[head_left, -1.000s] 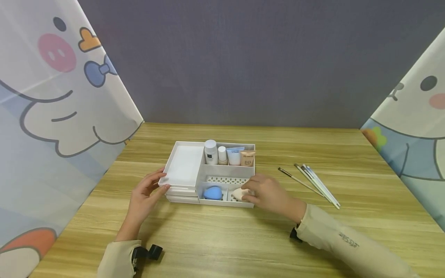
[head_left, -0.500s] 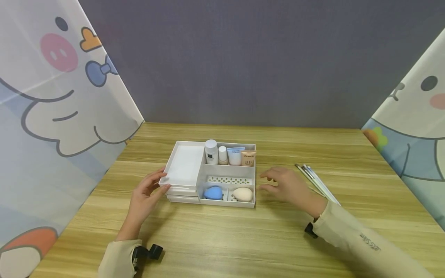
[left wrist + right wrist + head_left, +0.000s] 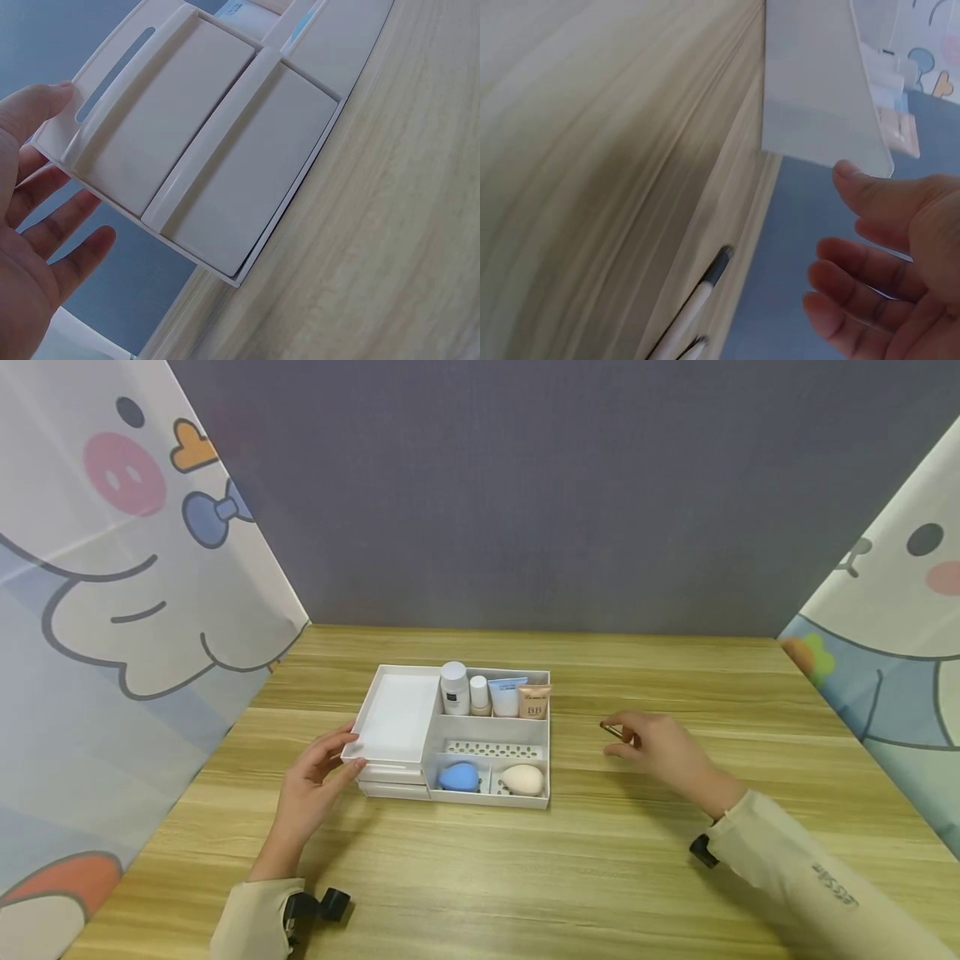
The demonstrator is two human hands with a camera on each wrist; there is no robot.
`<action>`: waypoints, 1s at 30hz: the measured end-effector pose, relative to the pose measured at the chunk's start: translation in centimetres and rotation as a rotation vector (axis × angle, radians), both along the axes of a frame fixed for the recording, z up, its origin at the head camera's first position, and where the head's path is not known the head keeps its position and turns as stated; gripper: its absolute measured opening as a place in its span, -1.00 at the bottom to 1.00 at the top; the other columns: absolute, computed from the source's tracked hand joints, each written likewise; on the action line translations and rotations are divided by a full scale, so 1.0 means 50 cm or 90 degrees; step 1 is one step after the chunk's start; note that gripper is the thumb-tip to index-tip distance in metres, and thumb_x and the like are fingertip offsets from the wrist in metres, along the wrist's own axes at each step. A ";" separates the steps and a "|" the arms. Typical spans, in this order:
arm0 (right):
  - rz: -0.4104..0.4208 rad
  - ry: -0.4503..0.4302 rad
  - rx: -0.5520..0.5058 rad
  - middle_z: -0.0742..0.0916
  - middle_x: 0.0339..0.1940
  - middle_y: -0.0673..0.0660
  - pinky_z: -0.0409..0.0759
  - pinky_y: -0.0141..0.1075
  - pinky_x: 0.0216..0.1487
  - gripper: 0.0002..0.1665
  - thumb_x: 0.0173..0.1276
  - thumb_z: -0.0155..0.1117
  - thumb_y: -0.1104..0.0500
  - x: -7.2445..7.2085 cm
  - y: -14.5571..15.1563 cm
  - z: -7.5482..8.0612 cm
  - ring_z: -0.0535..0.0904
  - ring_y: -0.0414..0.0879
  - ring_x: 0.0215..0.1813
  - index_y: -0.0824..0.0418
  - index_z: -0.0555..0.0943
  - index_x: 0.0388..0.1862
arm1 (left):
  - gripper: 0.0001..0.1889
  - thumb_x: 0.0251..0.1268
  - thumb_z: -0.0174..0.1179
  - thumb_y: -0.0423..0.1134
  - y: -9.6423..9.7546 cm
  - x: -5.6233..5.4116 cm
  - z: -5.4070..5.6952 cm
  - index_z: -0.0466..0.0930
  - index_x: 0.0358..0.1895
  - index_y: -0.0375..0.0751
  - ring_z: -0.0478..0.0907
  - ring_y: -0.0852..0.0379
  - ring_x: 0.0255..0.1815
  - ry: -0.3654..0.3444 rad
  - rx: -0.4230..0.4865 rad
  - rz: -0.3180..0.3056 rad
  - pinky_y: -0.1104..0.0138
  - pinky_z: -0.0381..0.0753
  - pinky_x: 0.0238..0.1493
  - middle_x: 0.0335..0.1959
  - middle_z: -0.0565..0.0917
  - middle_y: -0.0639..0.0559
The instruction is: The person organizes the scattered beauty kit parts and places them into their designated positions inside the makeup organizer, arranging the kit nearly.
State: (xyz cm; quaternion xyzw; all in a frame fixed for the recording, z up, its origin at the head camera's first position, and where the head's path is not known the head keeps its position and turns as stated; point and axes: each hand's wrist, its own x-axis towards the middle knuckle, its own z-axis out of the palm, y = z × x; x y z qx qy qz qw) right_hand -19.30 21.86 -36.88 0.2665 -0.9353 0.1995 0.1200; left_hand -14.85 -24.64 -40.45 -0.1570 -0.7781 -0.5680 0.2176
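Note:
A white makeup organizer (image 3: pixel 397 714) with stacked drawers stands on the table. My left hand (image 3: pixel 318 775) grips its front left corner, thumb on the front and fingers along the side. In the left wrist view the thumb lies beside the slot above two drawer fronts (image 3: pixel 240 157). My right hand (image 3: pixel 667 756) is right of the organizer, fingers loosely bent over a makeup brush (image 3: pixel 611 729). In the right wrist view that brush (image 3: pixel 697 300) lies on the table, apart from the fingers. A blue makeup sponge (image 3: pixel 459 777) and a cream sponge (image 3: pixel 523 780) sit in the front compartments.
A white bottle (image 3: pixel 455 691), a small white-capped bottle (image 3: pixel 480 695), a blue-and-white tube (image 3: pixel 506 699) and a BB cream tube (image 3: pixel 534 703) stand in the back compartments. A second brush (image 3: pixel 695 347) lies by the first. A grey panel (image 3: pixel 525 502) closes off the back.
My right hand has let go of the cream sponge in the front right compartment and moved right, over the brushes. The left hand stays at the organizer's corner.

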 end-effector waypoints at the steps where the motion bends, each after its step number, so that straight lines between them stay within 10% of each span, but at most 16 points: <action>1: -0.004 -0.009 0.001 0.63 -0.52 -0.06 0.44 -0.35 -0.54 -0.58 0.17 0.54 0.20 -0.001 0.005 -0.001 0.41 -0.27 -0.53 0.34 0.67 -0.03 | -0.65 0.11 0.26 -0.73 0.000 0.000 -0.001 0.59 0.01 -0.53 0.56 0.32 0.09 0.001 0.001 0.000 0.53 0.55 0.08 0.21 0.53 -0.38; 30: 0.028 -0.291 0.033 0.58 -0.35 0.08 0.37 -0.31 -0.50 -0.29 0.01 0.45 0.49 -0.055 0.099 -0.014 0.36 -0.12 -0.46 0.39 0.49 0.21 | -0.65 0.11 0.26 -0.73 -0.001 -0.002 -0.001 0.58 0.01 -0.54 0.56 0.34 0.08 0.004 -0.003 0.000 0.53 0.55 0.08 0.21 0.52 -0.41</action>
